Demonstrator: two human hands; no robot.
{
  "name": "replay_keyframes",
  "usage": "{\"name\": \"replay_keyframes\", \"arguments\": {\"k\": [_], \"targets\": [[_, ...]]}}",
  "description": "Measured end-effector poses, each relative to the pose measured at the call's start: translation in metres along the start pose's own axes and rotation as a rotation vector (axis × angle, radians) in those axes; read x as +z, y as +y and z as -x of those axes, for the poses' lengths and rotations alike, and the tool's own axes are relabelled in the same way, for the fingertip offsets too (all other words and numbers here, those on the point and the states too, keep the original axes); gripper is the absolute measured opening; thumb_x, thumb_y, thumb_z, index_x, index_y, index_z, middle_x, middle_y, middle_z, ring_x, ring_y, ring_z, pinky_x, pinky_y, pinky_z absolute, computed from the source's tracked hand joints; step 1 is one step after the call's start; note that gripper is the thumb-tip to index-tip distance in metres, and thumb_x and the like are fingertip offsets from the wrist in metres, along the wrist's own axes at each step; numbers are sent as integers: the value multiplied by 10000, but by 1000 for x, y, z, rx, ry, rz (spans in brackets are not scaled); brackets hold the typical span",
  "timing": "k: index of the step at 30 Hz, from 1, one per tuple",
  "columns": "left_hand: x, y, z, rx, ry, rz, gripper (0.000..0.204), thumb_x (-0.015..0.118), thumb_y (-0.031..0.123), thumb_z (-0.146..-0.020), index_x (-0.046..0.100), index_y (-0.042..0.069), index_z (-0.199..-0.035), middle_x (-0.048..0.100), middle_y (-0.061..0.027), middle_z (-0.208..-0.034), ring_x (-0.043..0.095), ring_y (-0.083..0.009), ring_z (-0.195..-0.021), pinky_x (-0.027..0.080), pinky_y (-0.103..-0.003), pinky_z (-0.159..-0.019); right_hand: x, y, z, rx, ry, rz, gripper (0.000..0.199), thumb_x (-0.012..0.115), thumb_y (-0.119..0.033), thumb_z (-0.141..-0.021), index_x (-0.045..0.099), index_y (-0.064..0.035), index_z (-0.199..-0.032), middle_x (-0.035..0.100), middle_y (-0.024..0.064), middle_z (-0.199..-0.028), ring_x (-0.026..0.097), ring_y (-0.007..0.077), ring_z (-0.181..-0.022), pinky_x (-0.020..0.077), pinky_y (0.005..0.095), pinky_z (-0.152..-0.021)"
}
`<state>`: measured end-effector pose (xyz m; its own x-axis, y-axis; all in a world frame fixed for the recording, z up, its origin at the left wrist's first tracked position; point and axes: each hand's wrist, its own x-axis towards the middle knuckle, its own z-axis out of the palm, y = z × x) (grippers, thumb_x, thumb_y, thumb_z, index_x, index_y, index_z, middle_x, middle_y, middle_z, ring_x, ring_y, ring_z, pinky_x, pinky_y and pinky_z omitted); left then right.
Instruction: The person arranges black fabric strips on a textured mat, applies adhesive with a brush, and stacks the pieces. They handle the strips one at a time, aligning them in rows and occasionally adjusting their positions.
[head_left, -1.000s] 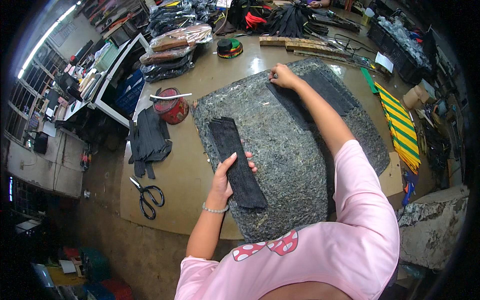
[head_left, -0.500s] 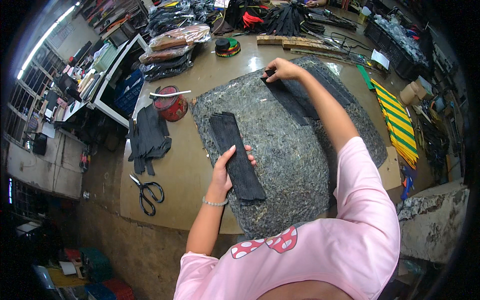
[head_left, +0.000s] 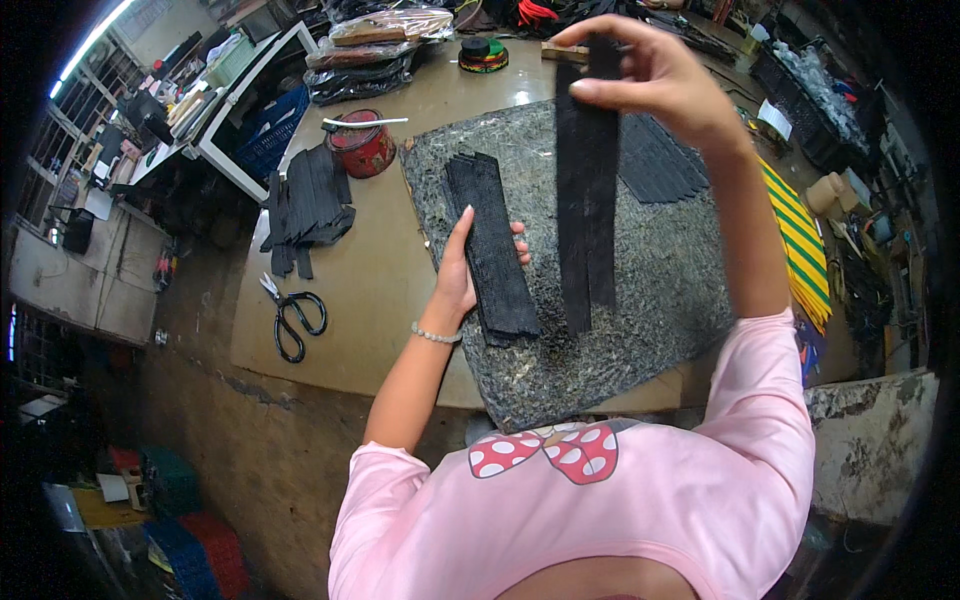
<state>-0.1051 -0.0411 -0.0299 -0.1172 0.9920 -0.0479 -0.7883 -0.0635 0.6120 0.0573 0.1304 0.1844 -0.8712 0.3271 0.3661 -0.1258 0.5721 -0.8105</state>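
Note:
My left hand is closed round a thick bundle of black strips, thumb on top and fingertips showing at its right side. Raised above the mat, my right hand pinches a few long black strips near their top ends; they hang down side by side. Beneath both hands lies a grey speckled mat. More black strips rest in an overlapping row on its far right part, partly hidden by my right hand and arm.
Left of the mat are black-handled scissors, a pile of black strips and a red tin with a white stick across it. Plastic-wrapped bundles and a round stack of coloured tape stand farther back. Yellow-and-green striped pieces lie right.
My right hand has lifted black strips off the row on the mat and brought them up and nearer. The left hand still holds its bundle. The whole view has shifted slightly.

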Motion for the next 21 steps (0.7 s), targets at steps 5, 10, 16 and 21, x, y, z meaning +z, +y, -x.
{"name": "replay_keyframes", "arguments": {"k": [5, 10, 16, 21], "targets": [[1, -3, 2, 38, 16, 6, 676, 387, 598, -916, 536, -22, -1139, 633, -134, -985, 654, -226, -832, 548, -355, -787, 69, 50, -12, -24, -53, -4, 354, 764, -196, -774, 630, -103, -1087, 542, -72, -749, 474, 8, -629, 412, 175, -544], [-1, -5, 6, 39, 68, -104, 409, 501, 376, -945, 538, -5, -1088, 634, -119, -936, 656, -222, -787, 561, -363, -741, 120, 107, -22, 31, -11, 10, 351, 727, -93, -795, 599, -23, -1114, 644, 51, -1003, 602, 101, -901, 505, 272, -794], [2, 0, 6, 33, 132, -22, 264, 533, 240, -945, 589, -14, -988, 638, -130, -787, 647, -243, -743, 547, -361, -709, 15, 217, -55, 71, 333, -78, 299, 610, -150, -898, 595, 5, -1152, 663, 93, -1008, 630, 132, -903, 517, 278, -809], [1, 3, 4, 58, 169, 65, 322, 518, 264, -946, 591, -40, -1020, 645, -151, -830, 636, -247, -779, 535, -366, -749, -59, 319, -41, 318, -13, 576, 355, 606, -232, -872, 614, -71, -1188, 628, 128, -1132, 565, 275, -1073, 439, 378, -928]]}}
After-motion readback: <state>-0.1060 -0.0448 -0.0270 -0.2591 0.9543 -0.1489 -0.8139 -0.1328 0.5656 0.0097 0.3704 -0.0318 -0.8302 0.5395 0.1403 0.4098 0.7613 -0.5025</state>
